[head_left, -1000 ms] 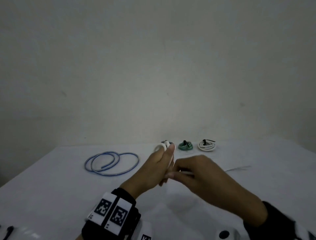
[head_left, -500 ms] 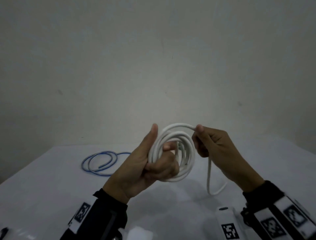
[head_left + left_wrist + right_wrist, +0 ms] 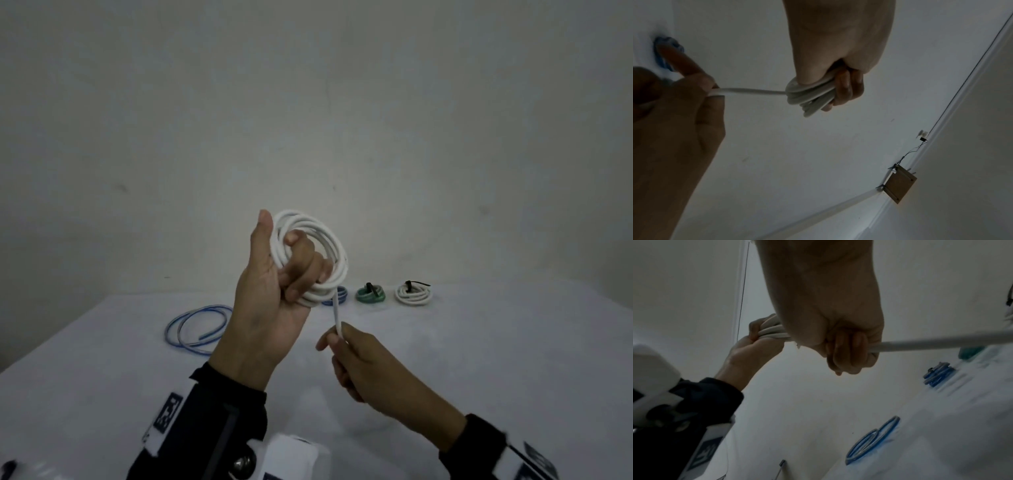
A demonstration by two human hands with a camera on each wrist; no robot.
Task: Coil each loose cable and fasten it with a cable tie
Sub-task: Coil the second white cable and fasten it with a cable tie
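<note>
Gripping the white coil (image 3: 310, 253) with curled fingers, the left hand (image 3: 270, 291) holds it above the right hand (image 3: 363, 363), which pinches its tail.

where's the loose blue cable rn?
Head view: the loose blue cable lies uncoiled on the white table, on the left side, just left of the left hand, apart from the tied coils.
</note>
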